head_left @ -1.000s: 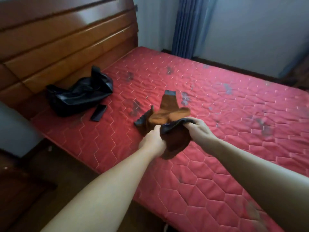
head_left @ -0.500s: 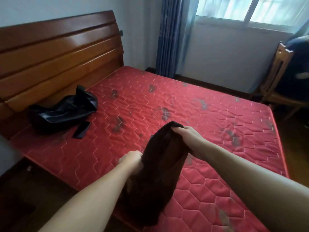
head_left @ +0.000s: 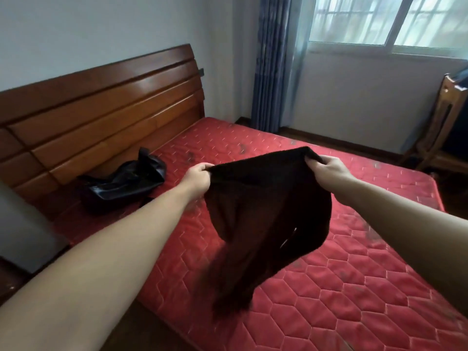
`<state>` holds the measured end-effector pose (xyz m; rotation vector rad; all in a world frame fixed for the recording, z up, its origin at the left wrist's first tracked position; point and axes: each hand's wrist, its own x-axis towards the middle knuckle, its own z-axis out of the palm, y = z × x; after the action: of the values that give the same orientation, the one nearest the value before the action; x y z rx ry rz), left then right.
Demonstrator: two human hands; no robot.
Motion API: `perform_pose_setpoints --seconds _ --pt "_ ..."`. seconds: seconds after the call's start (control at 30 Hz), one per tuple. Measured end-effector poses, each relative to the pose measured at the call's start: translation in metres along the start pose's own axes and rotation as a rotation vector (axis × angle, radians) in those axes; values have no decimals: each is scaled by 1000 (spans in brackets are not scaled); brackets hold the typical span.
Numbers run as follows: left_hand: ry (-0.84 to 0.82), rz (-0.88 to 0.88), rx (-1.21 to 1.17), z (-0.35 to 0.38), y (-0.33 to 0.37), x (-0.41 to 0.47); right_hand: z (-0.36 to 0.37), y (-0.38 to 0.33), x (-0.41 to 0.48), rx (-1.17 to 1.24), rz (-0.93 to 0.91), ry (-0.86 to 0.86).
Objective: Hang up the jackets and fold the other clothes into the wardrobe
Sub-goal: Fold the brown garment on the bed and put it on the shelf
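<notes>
Left hand (head_left: 196, 177): fingers curled tight on one top corner of the dark brown fuzzy knit garment (head_left: 268, 211). Right hand (head_left: 326, 169): gripping the opposite corner. The top edge is drawn fairly taut between the two hands. The rest hangs in the air below them, lower end blurred, over the near part of the red quilted mattress (head_left: 354, 287).

Step, as I read it: spreading the piece out ahead of a fold. To do it well:
- Keep both hands level and equally far out so the edge stays straight.
- Let the cloth hang quiet.
- Lay it flat on the mattress below the hands, then smooth it.

Room: open mattress below and beyond the right hand looks ample for a flat lay. Out past the left hand, a crumpled black leather jacket (head_left: 126, 183) lies against the slatted wooden headboard (head_left: 101, 117), well apart from the garment. The mattress's near edge runs under the forearms. The hanging end is near it and could slip floorward. Wardrobe not in view.
</notes>
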<state>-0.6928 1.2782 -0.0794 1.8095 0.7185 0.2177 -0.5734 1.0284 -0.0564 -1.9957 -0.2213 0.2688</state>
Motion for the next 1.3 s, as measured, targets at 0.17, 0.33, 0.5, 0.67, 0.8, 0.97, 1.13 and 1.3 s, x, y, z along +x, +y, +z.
perform_pose_setpoints --seconds 0.17,0.33,0.5,0.67,0.8,0.97,1.13,1.3 --pt "18 308 159 -27 67 -6 -16 -24 6 -80 -153 67" --pt "-76 370 403 -36 73 -20 -26 -36 6 -273 -301 160" --pt "-376 352 817 -43 54 -25 -28 -24 0 -761 -452 70" --pt "-232 352 1090 -41 35 -16 -30 -9 -3 -1065 -394 -61" --pt "-182 100 840 -39 37 -16 -24 -20 -3 -1064 -211 -249" --pt "-137 -65 347 -30 53 -24 -11 -43 -10 -599 107 -359" --pt "-150 -113 74 -16 73 -40 12 -69 -28 -268 133 -329" --pt "-166 -88 -147 -9 103 -56 27 -88 -41 -58 60 -275"
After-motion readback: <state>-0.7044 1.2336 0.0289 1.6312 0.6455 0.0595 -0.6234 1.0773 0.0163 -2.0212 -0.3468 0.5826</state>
